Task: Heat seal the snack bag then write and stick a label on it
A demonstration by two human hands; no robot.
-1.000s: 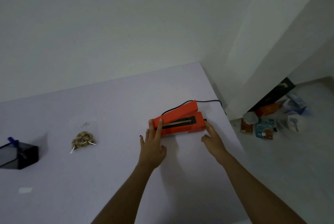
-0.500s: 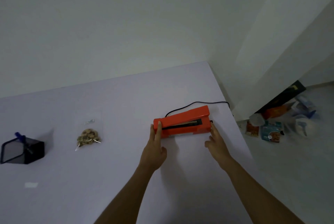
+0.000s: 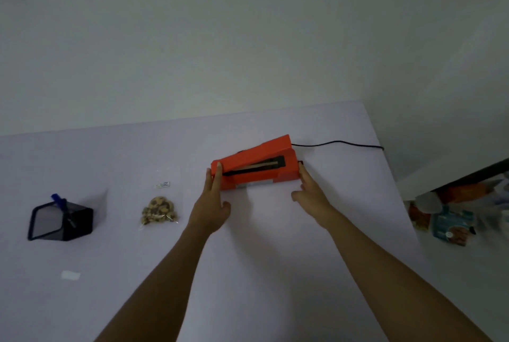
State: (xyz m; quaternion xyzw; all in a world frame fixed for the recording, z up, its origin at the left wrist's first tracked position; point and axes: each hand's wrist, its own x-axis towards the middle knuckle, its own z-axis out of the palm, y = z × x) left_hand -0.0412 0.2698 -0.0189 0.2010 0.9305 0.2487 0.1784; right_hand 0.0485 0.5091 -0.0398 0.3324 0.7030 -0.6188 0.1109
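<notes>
Bracing sealer (image 3: 254, 166) between open left hand (image 3: 210, 205) and right hand (image 3: 311, 192), no closed grip. Risks: snagging cord (image 3: 338, 143); snack bag (image 3: 159, 210) left of sealer, unsealed.

- A heat sealer (image 3: 254, 166) sits on the table (image 3: 275, 272), right of centre.
- The left hand (image 3: 210, 205) touches its left end, the right hand (image 3: 312, 194) its right end.
- A snack bag (image 3: 159, 208) lies left of the sealer.
- A pen holder (image 3: 59, 220) stands farther left.
- A label (image 3: 70, 275) lies in front of the pen holder.
</notes>
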